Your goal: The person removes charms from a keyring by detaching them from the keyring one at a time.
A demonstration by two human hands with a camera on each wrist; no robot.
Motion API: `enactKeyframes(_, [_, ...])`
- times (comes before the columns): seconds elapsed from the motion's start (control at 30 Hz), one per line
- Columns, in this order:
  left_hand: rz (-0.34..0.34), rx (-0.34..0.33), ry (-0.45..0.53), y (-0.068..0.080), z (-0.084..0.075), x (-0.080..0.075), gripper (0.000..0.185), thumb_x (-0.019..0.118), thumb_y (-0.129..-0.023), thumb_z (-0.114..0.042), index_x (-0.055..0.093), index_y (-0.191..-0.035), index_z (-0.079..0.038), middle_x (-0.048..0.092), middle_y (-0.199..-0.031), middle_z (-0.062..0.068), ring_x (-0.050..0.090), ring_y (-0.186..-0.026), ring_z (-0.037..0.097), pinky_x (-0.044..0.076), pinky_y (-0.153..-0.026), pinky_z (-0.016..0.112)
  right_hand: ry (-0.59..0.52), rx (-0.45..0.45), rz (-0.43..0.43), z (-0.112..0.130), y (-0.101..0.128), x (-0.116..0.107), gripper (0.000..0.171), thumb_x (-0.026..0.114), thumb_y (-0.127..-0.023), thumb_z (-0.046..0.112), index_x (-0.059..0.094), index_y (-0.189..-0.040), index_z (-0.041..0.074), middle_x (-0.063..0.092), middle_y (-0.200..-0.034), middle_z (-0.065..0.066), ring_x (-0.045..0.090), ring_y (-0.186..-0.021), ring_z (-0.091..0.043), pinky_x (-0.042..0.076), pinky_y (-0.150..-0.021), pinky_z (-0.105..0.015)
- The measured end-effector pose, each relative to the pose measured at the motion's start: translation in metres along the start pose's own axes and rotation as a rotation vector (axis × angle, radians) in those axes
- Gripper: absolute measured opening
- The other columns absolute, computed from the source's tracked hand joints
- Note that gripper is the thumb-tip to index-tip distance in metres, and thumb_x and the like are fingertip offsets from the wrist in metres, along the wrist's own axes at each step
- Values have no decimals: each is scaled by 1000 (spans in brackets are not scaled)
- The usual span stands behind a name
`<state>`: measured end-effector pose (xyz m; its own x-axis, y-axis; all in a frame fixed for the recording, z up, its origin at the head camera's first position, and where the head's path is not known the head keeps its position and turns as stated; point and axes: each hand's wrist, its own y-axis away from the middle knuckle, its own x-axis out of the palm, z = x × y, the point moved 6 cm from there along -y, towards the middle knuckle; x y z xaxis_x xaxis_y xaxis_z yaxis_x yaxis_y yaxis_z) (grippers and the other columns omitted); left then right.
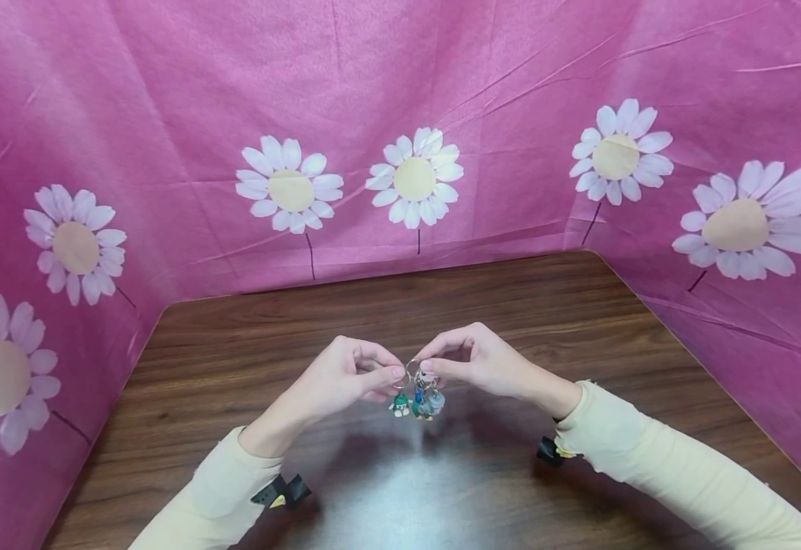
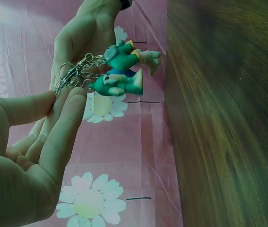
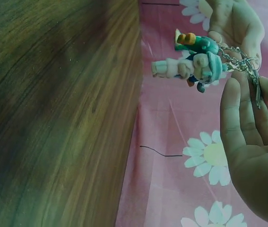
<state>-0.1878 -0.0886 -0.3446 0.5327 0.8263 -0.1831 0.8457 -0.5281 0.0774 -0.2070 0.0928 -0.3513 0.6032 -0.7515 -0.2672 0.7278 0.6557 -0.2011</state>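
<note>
Above the table, my left hand [image 1: 342, 376] and right hand [image 1: 486, 365] meet at a bunch of figurine keychains on a metal ring [image 1: 410, 367]. Thumb and index finger of the left hand pinch the ring's left side, while those of the right hand pinch its right side. Below the left fingertips dangles a green-hooded figurine [image 2: 124, 84] on a short chain. Beside it hang a green figurine with orange parts [image 3: 197, 44] and a pale figurine in a light blue hat [image 3: 195, 68]. Something blue shows among them, partly hidden. Whether the ring is pulled apart I cannot tell.
A dark wood-grain table [image 1: 235, 336] lies under both hands. Pink cloth [image 1: 187, 114] printed with white daisies hangs around its back and sides. Dark pieces with a yellow mark, such as the strap end [image 1: 283, 491], sit at the cream sleeves' cuffs.
</note>
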Motion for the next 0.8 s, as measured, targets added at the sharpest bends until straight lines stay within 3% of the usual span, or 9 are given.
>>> enactKeyframes(0.13, [-16, 18, -26, -1, -1, 2, 18, 71, -96, -11, 73, -103, 5, 75, -92, 16, 74, -84, 26, 62, -78, 45, 65, -14, 31, 1, 0, 3, 14, 69, -96, 4, 76, -108, 1, 77, -95, -7, 72, -72, -31, 62, -67, -42])
enactKeyframes(0.3, [-43, 21, -29, -1, -2, 1, 17, 70, -96, -10, 73, -103, 6, 75, -92, 15, 74, -84, 27, 62, -76, 41, 55, -2, 52, 0, 0, 7, 15, 68, -98, 6, 74, -110, 1, 76, -96, -8, 71, -73, -36, 62, -68, -44])
enactKeyframes(0.53, [-73, 42, -22, -1, -4, -1, 18, 69, -97, -9, 71, -105, 7, 75, -91, 16, 74, -84, 28, 62, -78, 42, 21, 25, 77, -7, 1, 10, 19, 67, -98, 7, 70, -116, 1, 74, -104, -10, 73, -86, -29, 62, -76, -41])
enactKeyframes(0.8, [-78, 54, -1, -2, -3, -2, 18, 69, -97, -8, 71, -105, 7, 75, -92, 16, 74, -85, 28, 62, -78, 41, -3, 62, 91, -12, 1, 12, 18, 66, -100, 9, 71, -115, 1, 74, -105, -9, 72, -87, -28, 61, -79, -44])
